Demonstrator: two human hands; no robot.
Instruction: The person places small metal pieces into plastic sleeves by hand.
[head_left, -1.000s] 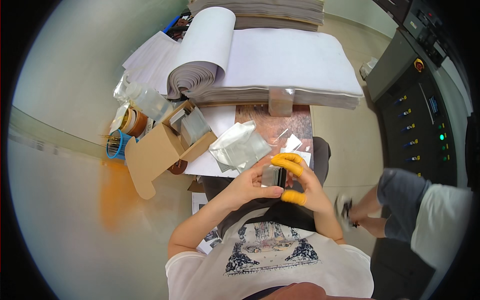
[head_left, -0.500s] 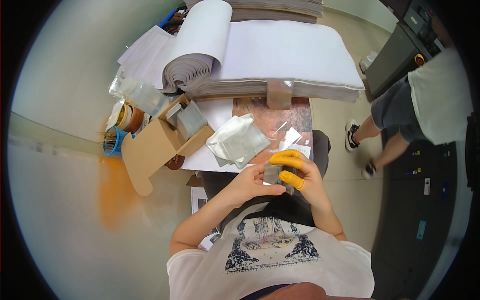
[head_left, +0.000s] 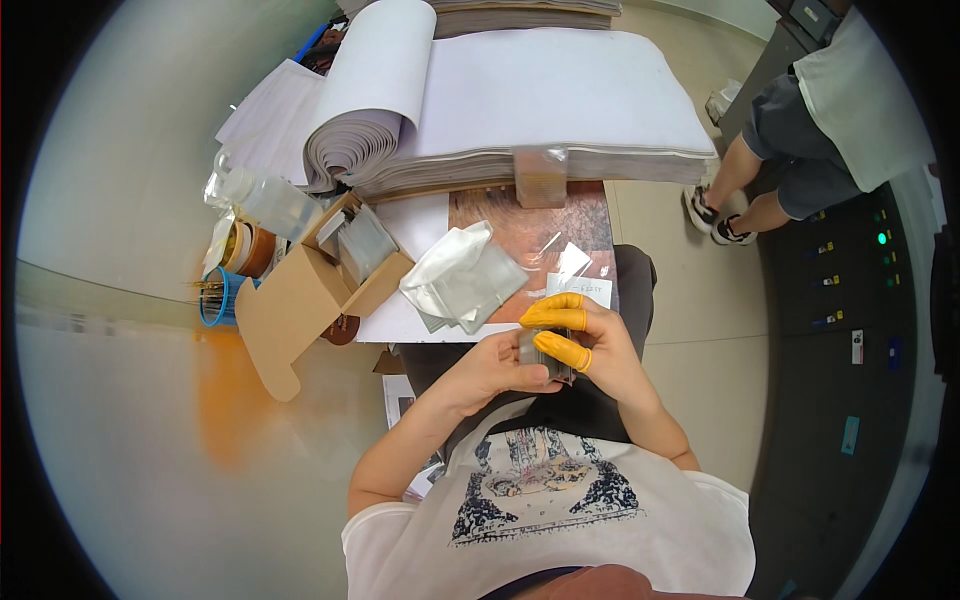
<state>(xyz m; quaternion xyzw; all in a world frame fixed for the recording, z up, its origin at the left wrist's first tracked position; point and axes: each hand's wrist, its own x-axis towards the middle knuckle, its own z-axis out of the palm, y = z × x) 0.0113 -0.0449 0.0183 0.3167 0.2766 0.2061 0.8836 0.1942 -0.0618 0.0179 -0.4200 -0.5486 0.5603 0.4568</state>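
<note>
My left hand (head_left: 490,372) grips a small stack of thin grey, glossy pieces (head_left: 532,351) from its left side, thumb along the near edge. My right hand (head_left: 606,352), with yellow finger cots on its thumb and some fingers, closes on the same stack from the right and hides much of it. What the pieces are I cannot make out. Just beyond the hands lies a small white slip of paper (head_left: 588,290). A pile of clear, silvery plastic bags (head_left: 465,285) rests on the table, left of the slip.
An open cardboard box (head_left: 375,288) holds more clear packets. Behind it stand a clear plastic bottle (head_left: 275,203) and a blue mesh cup (head_left: 222,300). A thick stack of large white sheets (head_left: 560,85) covers the far table. Another person (head_left: 800,150) stands at the right beside a dark cabinet (head_left: 830,400).
The view has shifted slightly, so the table appears farther left. My right thumb and fingers have moved over the stack. The other person's legs have come closer together.
</note>
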